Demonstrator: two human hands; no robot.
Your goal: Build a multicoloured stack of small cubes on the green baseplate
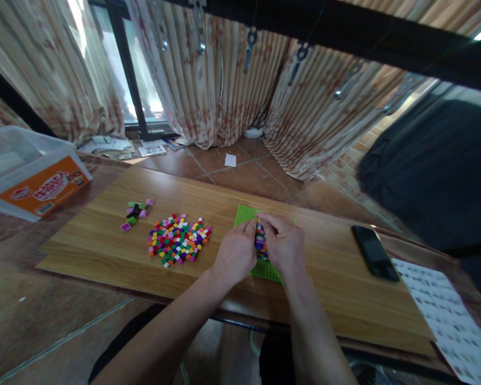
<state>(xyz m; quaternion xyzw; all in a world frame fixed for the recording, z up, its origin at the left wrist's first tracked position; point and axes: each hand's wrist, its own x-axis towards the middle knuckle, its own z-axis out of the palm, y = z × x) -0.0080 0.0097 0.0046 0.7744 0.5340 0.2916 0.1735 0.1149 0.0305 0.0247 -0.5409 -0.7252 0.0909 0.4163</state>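
Observation:
A green studded baseplate lies on the wooden table, partly covered by my hands. On it stands a small build of multicoloured toy bricks, showing only in the gap between my hands. My left hand grips the build from the left, thumb and fingers bent in near its top. From the other side my right hand closes on it, fingers curled over the far end. The fingertips hide most of the build, and I cannot tell whether a loose brick is between them. Left of the plate lies a pile of small coloured bricks.
Several pink, green and black bricks lie at the table's left. A black phone rests at the right, beside a printed sheet. A clear plastic box with an orange label stands past the left end. Curtains hang behind.

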